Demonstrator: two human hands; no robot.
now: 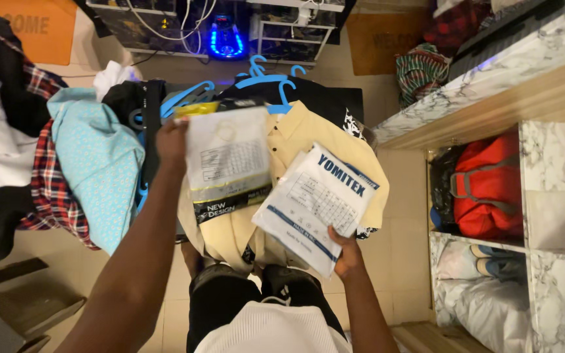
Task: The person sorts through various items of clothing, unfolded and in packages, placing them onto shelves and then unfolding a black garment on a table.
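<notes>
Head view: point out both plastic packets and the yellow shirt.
Clear packet [227, 160], head view: middle of its face, held in the left hand [172, 140].
White packet [315, 206], head view: centre, held in the right hand [346, 252].
Yellow shirt [302, 134], head view: chest near collar.

left hand [172, 140]: I've got it raised, arm extended, fingers pinched shut.
right hand [346, 253]: lower, nearer me, fingers clamped.

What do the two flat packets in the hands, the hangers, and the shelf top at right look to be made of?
Left packet: thin glossy plastic film, probably; it is translucent and catches light. Right packet: similar plastic bag, white, slightly crinkled, contents unclear. Hangers: blue moulded plastic, smooth and uniform. Shelf top: marble-look surface, grey-veined white and glossy; real stone or laminate cannot be told.
</notes>
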